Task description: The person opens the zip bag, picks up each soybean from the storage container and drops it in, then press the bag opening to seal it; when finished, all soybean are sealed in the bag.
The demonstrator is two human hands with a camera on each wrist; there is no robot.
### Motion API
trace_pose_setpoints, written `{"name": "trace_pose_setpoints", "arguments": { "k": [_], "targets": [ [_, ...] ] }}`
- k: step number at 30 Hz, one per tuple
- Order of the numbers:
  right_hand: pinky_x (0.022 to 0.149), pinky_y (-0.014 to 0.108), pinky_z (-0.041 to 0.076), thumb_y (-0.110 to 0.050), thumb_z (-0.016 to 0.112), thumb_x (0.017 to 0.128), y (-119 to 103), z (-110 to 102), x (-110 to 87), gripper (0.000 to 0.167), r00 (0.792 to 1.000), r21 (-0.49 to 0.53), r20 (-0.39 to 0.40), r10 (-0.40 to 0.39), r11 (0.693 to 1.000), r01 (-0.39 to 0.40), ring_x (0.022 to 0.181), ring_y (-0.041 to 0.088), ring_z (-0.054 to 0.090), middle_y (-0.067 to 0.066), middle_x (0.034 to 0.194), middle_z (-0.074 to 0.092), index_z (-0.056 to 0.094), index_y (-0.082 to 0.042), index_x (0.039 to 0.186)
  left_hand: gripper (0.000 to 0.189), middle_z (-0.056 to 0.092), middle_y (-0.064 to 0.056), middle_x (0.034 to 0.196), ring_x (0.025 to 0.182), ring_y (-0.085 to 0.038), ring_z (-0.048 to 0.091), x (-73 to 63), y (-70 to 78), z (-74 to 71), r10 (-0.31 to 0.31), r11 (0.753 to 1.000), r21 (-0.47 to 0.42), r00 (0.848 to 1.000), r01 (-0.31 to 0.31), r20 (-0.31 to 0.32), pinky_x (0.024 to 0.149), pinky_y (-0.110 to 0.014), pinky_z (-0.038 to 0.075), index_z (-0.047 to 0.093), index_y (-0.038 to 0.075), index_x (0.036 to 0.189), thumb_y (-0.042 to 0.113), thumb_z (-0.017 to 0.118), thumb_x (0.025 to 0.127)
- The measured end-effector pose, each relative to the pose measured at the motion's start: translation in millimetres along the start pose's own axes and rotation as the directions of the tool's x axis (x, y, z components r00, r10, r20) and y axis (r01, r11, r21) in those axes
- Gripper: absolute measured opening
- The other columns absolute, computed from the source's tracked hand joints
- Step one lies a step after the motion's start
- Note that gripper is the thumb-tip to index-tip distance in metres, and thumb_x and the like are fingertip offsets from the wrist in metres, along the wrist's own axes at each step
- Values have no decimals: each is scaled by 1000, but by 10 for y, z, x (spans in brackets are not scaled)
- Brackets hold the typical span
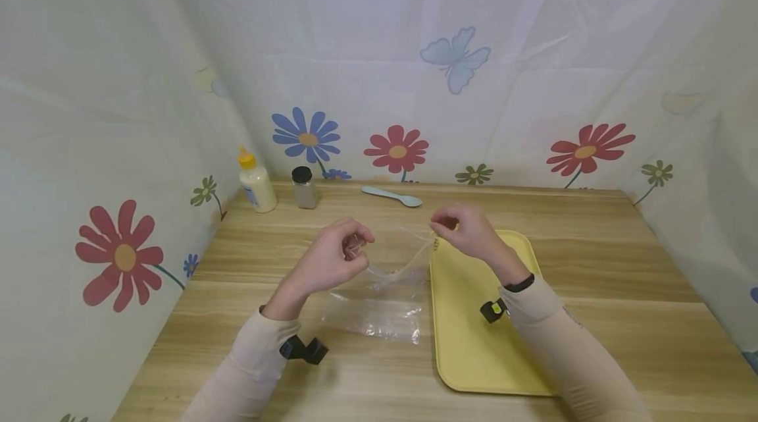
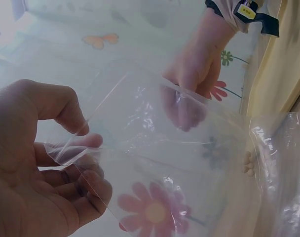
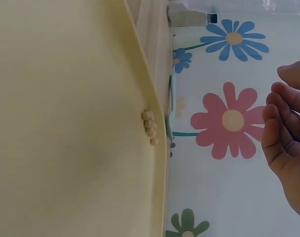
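My left hand (image 1: 326,261) pinches the rim of a clear plastic bag (image 1: 379,316) between thumb and fingers. The bag hangs with its mouth partly spread, low over the table. My right hand (image 1: 474,234) is beside the bag's far rim, above the yellow tray (image 1: 474,356). Its fingers (image 3: 270,140) are loosely curled, and I see nothing between them in the right wrist view. In the left wrist view part of this hand shows through the clear film. Several small beige balls (image 3: 149,127) lie on the tray along its edge.
Toward the back left of the wooden table (image 1: 639,316) stand a bottle with a yellow cap (image 1: 258,188) and a small black-lidded jar (image 1: 304,190). A pale blue spoon (image 1: 392,196) lies near the back edge. A flowered curtain (image 1: 355,79) surrounds the table.
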State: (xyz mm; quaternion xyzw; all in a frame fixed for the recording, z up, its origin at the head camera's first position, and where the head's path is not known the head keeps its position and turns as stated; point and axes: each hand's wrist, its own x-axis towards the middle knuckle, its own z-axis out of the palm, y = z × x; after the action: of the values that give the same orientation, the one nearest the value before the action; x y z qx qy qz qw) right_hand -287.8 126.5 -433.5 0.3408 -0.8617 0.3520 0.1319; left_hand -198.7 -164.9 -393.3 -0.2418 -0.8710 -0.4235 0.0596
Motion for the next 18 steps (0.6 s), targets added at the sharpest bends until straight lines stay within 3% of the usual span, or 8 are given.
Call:
{"name": "trace_pose_setpoints", "arguments": {
  "k": [11,18],
  "targets": [
    [66,27,49,-15,69,87,200,137,-55,12,987,-64,107,118,992,-112,74,12,57,3,86,67,73,-7,95,27,56,-5,85,73,-17,52,2,4,-6,-7,1000,7,1000,7,2,61,-26,48,66,5,101,4,63,74],
    [68,29,52,-9,66,86,253,175,-57,14,975,-76,180,130,990,-118,75,14,59,7,88,69,73,-2,97,26,57,-7,86,73,-17,52,7,15,-10,-11,1000,0,1000,11,6,62,-27,48,65,8,100,4,63,74]
  ]
}}
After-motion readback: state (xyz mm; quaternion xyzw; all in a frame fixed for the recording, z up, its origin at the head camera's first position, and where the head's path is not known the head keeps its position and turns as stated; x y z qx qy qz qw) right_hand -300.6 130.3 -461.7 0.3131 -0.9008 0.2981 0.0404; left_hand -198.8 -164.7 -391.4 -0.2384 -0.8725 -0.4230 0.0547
